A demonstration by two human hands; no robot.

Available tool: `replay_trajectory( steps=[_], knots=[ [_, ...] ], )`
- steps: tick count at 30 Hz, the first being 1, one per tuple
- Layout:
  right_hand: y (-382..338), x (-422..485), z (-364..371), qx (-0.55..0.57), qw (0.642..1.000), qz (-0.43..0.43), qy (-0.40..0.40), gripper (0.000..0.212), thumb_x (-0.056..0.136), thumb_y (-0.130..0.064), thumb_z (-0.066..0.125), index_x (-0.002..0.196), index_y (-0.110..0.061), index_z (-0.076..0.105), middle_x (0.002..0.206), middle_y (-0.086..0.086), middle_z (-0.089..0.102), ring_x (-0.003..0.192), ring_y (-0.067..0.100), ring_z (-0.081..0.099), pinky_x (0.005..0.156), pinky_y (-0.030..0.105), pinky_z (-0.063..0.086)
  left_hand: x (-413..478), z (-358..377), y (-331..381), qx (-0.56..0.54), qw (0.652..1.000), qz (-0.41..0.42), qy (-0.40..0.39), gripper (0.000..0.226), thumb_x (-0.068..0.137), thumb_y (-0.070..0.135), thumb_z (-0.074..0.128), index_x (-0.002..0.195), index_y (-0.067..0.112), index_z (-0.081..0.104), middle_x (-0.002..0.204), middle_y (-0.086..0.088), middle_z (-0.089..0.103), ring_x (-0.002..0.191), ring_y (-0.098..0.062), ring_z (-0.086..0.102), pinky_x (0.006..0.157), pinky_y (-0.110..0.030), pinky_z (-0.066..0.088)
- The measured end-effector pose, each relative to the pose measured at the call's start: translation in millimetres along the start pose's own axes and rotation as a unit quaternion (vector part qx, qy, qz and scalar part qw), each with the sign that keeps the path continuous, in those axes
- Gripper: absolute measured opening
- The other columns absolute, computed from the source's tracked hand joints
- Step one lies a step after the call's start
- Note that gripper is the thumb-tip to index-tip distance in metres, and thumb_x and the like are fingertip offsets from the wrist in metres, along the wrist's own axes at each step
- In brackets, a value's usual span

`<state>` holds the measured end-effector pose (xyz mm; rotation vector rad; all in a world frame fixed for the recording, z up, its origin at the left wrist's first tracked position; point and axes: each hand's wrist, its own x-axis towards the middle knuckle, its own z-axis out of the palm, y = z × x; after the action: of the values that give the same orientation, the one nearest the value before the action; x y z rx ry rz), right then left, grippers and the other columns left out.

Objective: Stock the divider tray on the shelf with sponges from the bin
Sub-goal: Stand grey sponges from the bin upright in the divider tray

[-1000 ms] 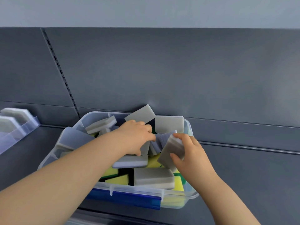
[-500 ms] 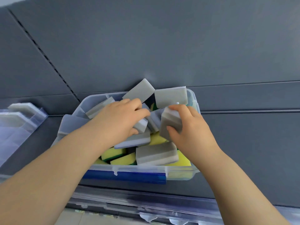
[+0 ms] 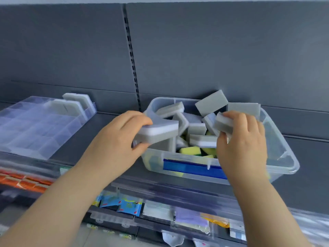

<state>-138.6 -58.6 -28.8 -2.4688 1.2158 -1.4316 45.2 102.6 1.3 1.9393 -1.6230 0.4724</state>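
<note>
On the shelf point(image 3: 311, 154), the divider tray point(image 3: 35, 129) sits left of the bin point(image 3: 277, 139); over the bin's left rim the left hand point(image 3: 117, 143) grips a sponge point(image 3: 160, 132) lying flat, long axis left-to-right. The right hand point(image 3: 243, 145) pinches a second sponge point(image 3: 224, 123), tilted, above the pile. Looks like light, squashy stuff, best held across the long sides.

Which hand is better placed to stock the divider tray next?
Probably left: the left hand holds a sponge at the bin rim nearest the divider tray; the right hand is farther, over the bin.
</note>
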Motion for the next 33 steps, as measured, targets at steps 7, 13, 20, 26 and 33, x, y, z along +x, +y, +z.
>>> replay_trajectory(
  steps=[7,13,20,26,33],
  knots=[
    [-167,-69,29,0.219,0.964,-0.114,-0.101,0.043,0.077,-0.01,0.064,0.112,-0.024,0.043,0.103,-0.006,0.052,0.096,0.014,0.048,0.082,0.02,0.039,-109,-82,-83,-0.016,0.993,-0.108,0.039,0.042,0.07,0.016,0.079,0.104,0.022,0.055,0.104,0.017,0.051,0.091,-0.004,0.048,0.075,-0.009,0.034],
    [-246,-104,57,0.266,0.939,-0.125,-0.18,0.041,0.079,-0.015,0.064,0.11,-0.029,0.042,0.101,-0.016,0.044,0.093,0.005,0.044,0.08,0.01,0.032,-185,-132,-136,0.001,0.98,-0.186,0.075,0.05,0.066,0.014,0.083,0.103,0.024,0.051,0.1,0.016,0.05,0.087,-0.002,0.047,0.075,-0.009,0.035],
    [-303,-109,101,0.293,0.91,-0.103,-0.273,0.038,0.08,-0.012,0.067,0.113,-0.02,0.052,0.101,-0.029,0.041,0.092,-0.014,0.04,0.081,-0.004,0.027,-229,-153,-184,-0.016,0.948,-0.304,0.093,0.038,0.067,0.013,0.081,0.099,0.018,0.061,0.095,0.013,0.058,0.088,0.005,0.049,0.076,-0.001,0.033],
    [-330,-88,161,0.311,0.901,-0.073,-0.293,0.037,0.081,-0.012,0.066,0.112,-0.026,0.049,0.105,-0.014,0.05,0.096,-0.02,0.04,0.078,-0.003,0.029,-216,-152,-241,-0.011,0.937,-0.339,0.079,0.038,0.069,0.017,0.079,0.1,0.024,0.06,0.096,0.021,0.056,0.093,0.015,0.046,0.074,0.001,0.032],
    [-350,-28,250,0.313,0.9,0.016,-0.302,0.038,0.084,-0.017,0.064,0.104,-0.041,0.042,0.102,-0.026,0.051,0.097,-0.002,0.047,0.073,0.0,0.035,-154,-143,-342,0.003,0.939,-0.342,0.038,0.042,0.069,0.02,0.08,0.104,0.026,0.06,0.095,0.028,0.052,0.087,0.014,0.044,0.075,0.005,0.028]
  ],
)
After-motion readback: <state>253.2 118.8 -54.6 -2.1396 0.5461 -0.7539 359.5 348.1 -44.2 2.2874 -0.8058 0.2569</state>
